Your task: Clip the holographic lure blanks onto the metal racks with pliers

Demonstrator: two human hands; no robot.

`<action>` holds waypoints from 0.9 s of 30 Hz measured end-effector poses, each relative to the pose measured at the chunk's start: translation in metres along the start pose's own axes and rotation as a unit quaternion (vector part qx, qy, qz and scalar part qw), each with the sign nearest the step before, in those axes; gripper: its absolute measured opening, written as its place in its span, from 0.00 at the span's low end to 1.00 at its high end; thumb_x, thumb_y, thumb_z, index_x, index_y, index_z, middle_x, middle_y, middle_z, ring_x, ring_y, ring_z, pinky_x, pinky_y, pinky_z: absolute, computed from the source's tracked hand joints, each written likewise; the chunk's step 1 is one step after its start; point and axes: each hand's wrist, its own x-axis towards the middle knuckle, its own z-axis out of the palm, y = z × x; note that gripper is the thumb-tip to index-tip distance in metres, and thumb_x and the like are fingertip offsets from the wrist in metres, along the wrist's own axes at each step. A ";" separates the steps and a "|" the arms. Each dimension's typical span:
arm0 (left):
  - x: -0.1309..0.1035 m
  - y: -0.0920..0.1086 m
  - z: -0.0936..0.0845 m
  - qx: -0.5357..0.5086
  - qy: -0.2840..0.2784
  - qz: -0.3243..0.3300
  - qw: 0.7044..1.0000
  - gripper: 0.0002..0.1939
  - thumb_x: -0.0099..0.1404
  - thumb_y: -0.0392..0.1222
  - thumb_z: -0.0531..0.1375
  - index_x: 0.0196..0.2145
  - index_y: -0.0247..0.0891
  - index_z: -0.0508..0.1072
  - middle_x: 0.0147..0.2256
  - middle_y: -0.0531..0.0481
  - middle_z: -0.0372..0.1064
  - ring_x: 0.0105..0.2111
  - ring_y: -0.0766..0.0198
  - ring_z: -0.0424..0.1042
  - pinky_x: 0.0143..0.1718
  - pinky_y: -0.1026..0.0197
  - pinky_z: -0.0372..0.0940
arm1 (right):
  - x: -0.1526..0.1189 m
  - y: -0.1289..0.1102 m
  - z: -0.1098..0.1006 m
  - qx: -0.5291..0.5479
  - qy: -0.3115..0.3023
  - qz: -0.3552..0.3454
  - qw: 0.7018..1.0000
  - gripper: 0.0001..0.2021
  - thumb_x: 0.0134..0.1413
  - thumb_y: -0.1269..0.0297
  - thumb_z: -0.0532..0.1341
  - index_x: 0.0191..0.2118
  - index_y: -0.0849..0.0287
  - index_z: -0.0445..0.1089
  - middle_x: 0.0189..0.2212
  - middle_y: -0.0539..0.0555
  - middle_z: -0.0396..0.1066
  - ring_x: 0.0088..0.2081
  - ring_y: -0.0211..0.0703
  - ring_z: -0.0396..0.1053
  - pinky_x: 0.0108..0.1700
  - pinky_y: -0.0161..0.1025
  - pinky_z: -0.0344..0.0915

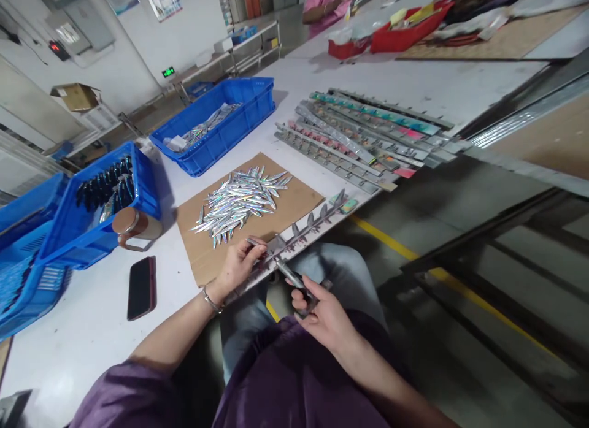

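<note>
My left hand (240, 265) pinches a slim silver fishing lure body (252, 240) over the edge of the cardboard. Just below it runs a narrow metal strip (304, 233) along the table edge, with several grey lure bodies (310, 220) standing upright on it. My right hand (322, 308) is wrapped round a grey metal hand tool (289, 272) whose exact kind I cannot make out. The tool's tip points at the strip, close to my left fingers. On the brown cardboard sheet (197, 259) lies a pile of shiny silver lure bodies (243, 198).
Several loaded metal strips (350, 133) lie at the right. Blue crates (216, 130) and a jar (137, 227) stand at the left, near a phone (142, 287). Red trays (409, 29) and another person (326, 8) are farther back.
</note>
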 end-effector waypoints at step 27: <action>-0.002 0.001 0.007 0.228 0.005 0.172 0.958 0.14 0.78 0.48 0.54 0.38 0.40 0.73 0.36 0.46 0.76 0.37 0.62 0.76 0.42 0.60 0.69 | 0.005 0.000 0.000 -0.458 0.061 -0.272 0.844 0.27 0.68 0.37 0.51 0.45 0.56 0.75 0.25 0.53 0.72 0.26 0.45 0.69 0.29 0.39 0.64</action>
